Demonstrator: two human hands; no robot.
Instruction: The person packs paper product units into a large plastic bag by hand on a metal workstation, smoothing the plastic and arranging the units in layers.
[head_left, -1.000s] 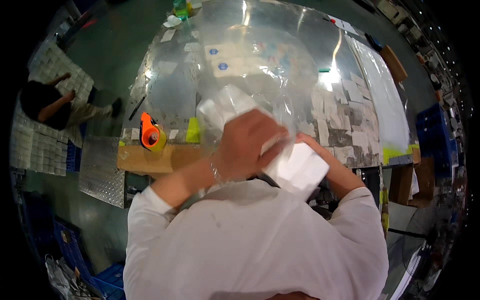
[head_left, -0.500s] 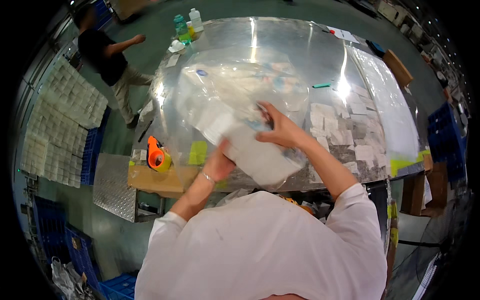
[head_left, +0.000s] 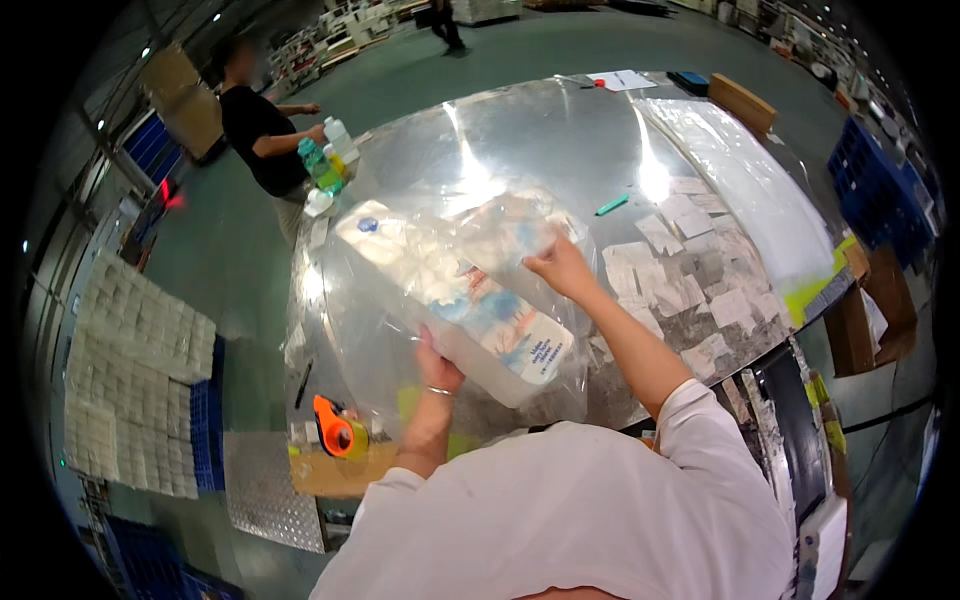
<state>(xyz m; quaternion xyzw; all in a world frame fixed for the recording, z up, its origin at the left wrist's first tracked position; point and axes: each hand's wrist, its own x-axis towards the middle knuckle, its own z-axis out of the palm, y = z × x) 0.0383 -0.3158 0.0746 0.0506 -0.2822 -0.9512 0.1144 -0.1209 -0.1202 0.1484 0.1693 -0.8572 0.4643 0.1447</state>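
A long white pack [head_left: 485, 318] with blue and red pictures on its face lies slanted over the near part of the metal-topped table. Clear plastic film [head_left: 360, 290] spreads loosely around it. My left hand [head_left: 438, 365] is closed at the pack's near left side, its thumb along the edge; some fingers are hidden. At the far right side, my right hand [head_left: 562, 266] pinches the clear film, fingertips together. Under the film beyond the pack, a second pale printed shape [head_left: 520, 222] shows, blurred by the plastic.
An orange tape dispenser [head_left: 340, 430] and a black pen [head_left: 303, 385] lie at the left. Bottles [head_left: 320, 168] stand at the far left corner, near a person [head_left: 262, 140]. A green cutter [head_left: 612, 205], paper scraps [head_left: 655, 265] and plastic sheets [head_left: 740, 170] lie to the right.
The pack has turned from its plain white side to its printed face. My right hand has shifted from spread fingers to a pinch on the film. My view has swung round.
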